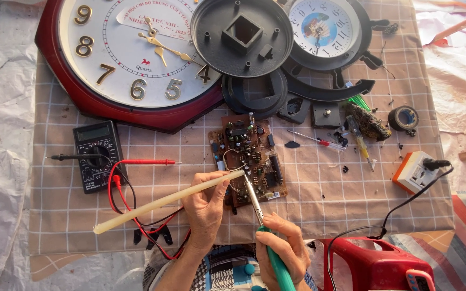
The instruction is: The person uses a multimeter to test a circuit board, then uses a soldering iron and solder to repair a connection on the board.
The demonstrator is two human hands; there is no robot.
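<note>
My left hand (205,207) grips a long cream-coloured stick (152,205); its far end rests on a brown circuit board (249,153) lying on the checked cloth. My right hand (281,245) holds a green-handled soldering iron (268,237), and its metal tip meets the stick's end on the board near a loop of thin wire. Both hands sit close together at the board's near edge.
A black multimeter (97,156) with red and black probes lies left. A large red-rimmed wall clock (130,59), a smaller clock (324,29) and black clock parts fill the back. Screwdrivers (360,140), a tape roll (404,117), a white power socket (417,171) and a red plastic object (376,264) are right.
</note>
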